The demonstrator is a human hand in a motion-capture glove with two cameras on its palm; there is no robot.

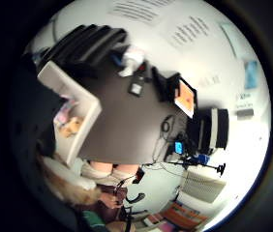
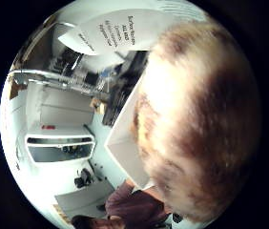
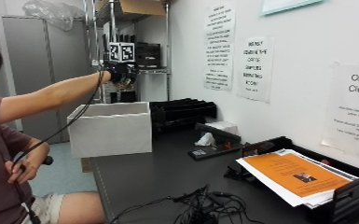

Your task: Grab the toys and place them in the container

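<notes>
The gloved right hand [image 3: 122, 73], grasping a furry brown-and-cream plush toy [image 2: 196, 129] high above the white container [image 3: 111, 128], could drop it outside if released off-centre

dark table [image 3: 148, 177], white container [image 3: 111, 128], possibly cables [image 3: 197, 210]

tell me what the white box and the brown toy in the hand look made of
White square container: probably fabric or fabric-covered board, matte, with soft, slightly bowed walls and rounded edges. Brown and cream fuzzy toy: looks like plush, a fuzzy pile with blurred hair ends at its outline. The gloved right hand holds it above the container.
</notes>
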